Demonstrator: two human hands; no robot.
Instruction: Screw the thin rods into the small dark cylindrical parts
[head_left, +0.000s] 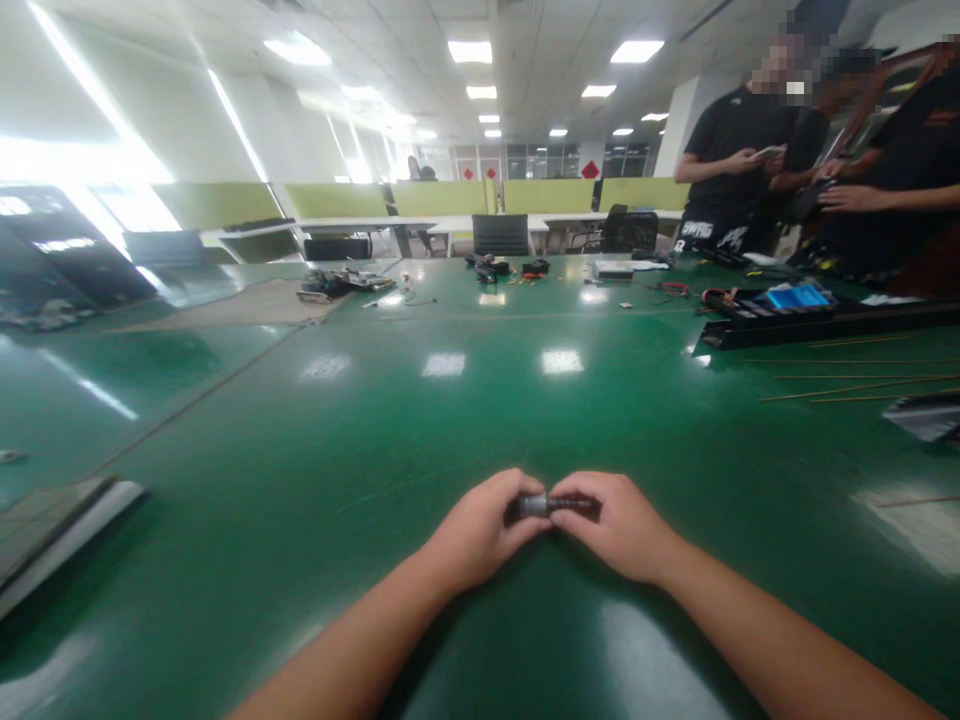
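Note:
Just above the green tabletop (420, 430), my two hands meet around a small grey metal cylinder (534, 504) with a thin dark rod (574, 504) extending from its right end. My left hand (480, 525) is closed, thumb and fingers wrapped round the cylinder, hiding its left end. Close against it, my right hand (626, 525) pinches at the start of the rod, where it meets the cylinder. The rod runs on between the thumb and fingers of that hand. The picture is too small to tell exactly what kind of part it is.
A long black metal channel (832, 325) with a blue item (796, 296) lies at the right, thin rods (862, 390) before it. Several dark parts (491, 268) sit at the far edge. A flat panel (60, 530) lies left. Several people (739, 140) stand far right.

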